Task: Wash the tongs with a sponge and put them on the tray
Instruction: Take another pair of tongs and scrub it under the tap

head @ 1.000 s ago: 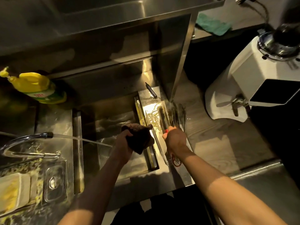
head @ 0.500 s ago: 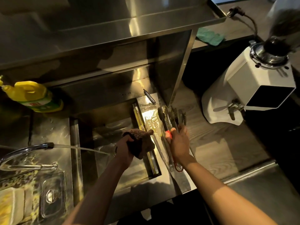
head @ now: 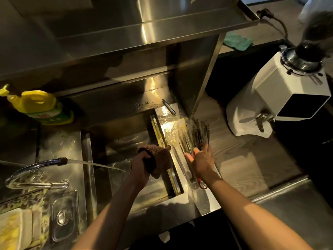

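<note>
One steel shelf (head: 144, 20) is spanning the top of the frame. One sink (head: 90, 168) is sitting centre-left, and one white grinder (head: 281, 98) is standing at right. One tray (head: 172, 129) is lying just right of the sink, w/ wet glare on it. One yellow bottle (head: 41, 107) is standing at left. One tap (head: 32, 166) at lower left is sending a thin stream (head: 93, 164) into the sink. Tongs (head: 198, 134) are lying on the tray, more than one pair; the exact no. can't be told because of blur. Also showing: two hands, one sponge (head: 160, 157), one green cloth (head: 237, 42) at upper right, and one pen (head: 169, 109) just above the tray.

The tongs' long axis is running bottom-to-top of the frame, w/ a slight lean. Tips are pointing to the top; loop ends are lying toward the bottom, beside the R wrist.

The tongs are looking thin and steel. The left pair is shining; those to the right are showing dark and smeared. A red loop is showing at the bottom end.

L hand (head: 142, 165) is gripping the brown sponge, fingers wrapped round it, over the sink's right side. R hand (head: 201, 162) is lying over the tongs approx mid-length, fingers reaching up-frame. Can't tell if they're pinching the tongs or just resting on them.
</note>
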Available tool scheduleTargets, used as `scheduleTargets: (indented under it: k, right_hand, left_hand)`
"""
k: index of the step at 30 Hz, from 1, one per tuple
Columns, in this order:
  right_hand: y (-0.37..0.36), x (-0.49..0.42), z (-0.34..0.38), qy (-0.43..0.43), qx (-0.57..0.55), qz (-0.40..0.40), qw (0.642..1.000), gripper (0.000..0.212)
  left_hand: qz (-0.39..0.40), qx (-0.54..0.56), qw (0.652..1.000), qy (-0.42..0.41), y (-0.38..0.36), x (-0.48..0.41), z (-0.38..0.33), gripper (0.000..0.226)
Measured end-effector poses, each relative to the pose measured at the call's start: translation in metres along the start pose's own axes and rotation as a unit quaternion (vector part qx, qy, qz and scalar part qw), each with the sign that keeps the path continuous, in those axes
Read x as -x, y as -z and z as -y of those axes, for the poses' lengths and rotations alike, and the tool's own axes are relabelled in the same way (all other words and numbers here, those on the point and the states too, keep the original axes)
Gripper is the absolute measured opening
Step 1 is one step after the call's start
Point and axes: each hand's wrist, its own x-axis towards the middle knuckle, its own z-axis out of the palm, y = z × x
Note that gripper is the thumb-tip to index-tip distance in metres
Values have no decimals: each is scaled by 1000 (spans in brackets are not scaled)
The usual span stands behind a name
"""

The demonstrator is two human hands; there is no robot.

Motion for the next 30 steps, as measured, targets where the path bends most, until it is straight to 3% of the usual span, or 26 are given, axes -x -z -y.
scheduleTargets:
  k: [3, 8, 12, 16, 18, 20, 22, 24, 27, 30]
  right_hand:
    - [2, -5, 1, -41, -30, -10, 999, 54]
    - [7, -19, -2, -81, -80, 76, 991, 67]
    - [10, -15, -4, -65, -87, 51, 993, 66]
    - [8, -3, -11, -10, -80, -14, 997, 32]
    - [12, 6, -8, 3, -153, -62, 986, 17]
    - [9, 5, -2, 33, -175, -88, 980, 26]
    - [7, 8, 5, 65, -209, -39, 975, 31]
    - [13, 16, 18, 111, -251, -22, 961, 37]
    - [16, 28, 38, 188, -295, 21, 937, 56]
    - [7, 41, 66, 267, -304, 90, 910, 53]
  left_hand:
    - [1, 3, 1000, 10, 0, -2, 2, 24]
    - [2, 13, 1000, 21, -2, -6, 7, 27]
    - [43, 11, 999, -3, -5, -7, 5, 25]
    - [105, -28, 994, -30, -8, -8, 4, 33]
    - [101, -29, 994, -14, -9, -9, 2, 42]
    - [107, -25, 994, -11, -5, -12, 1, 46]
    - [111, -15, 994, -19, 1, -12, 0, 39]
    - [52, 35, 998, -4, 12, -11, -3, 31]
    - [-4, 131, 991, -8, 38, -13, -11, 37]
    - [-18, 180, 983, -22, 75, -3, -24, 35]
